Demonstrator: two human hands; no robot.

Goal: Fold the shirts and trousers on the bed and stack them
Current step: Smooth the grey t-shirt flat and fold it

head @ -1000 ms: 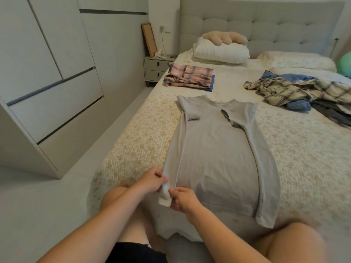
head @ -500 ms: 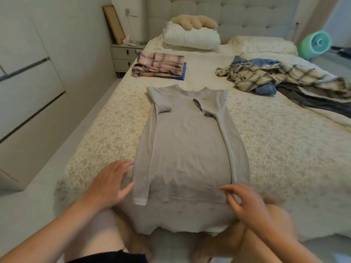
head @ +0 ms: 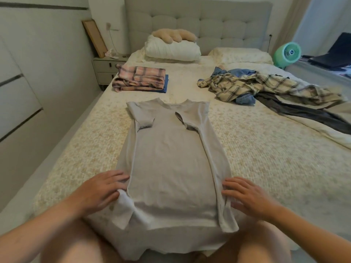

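1. Grey T-shirt [head: 171,164] laid flat at the near end of the bed [head: 275,168], collar pointing toward the headboard, both long sides and sleeves already turned in over the body, hem hanging slightly over the bed edge.
2. Left hand [head: 103,188] spread flat on the shirt's left folded edge near the hem, fingers straight, pressing rather than gripping.
3. Right hand [head: 248,196] likewise flat and relaxed on the right folded edge, holding nothing.
4. Step in hand, by the look of it: smoothing the side folds before the lengthwise fold.
5. Next move probably calls for pinching the hem at both corners and carrying it up toward the collar, keeping the turned-in sides from slipping out.
6. Further up the bed on the left, a folded stack [head: 140,79]: pink plaid garment on top of something blue.
7. To the right, an unfolded heap [head: 266,88] of a cream plaid shirt, blue pieces and dark grey trousers waiting.
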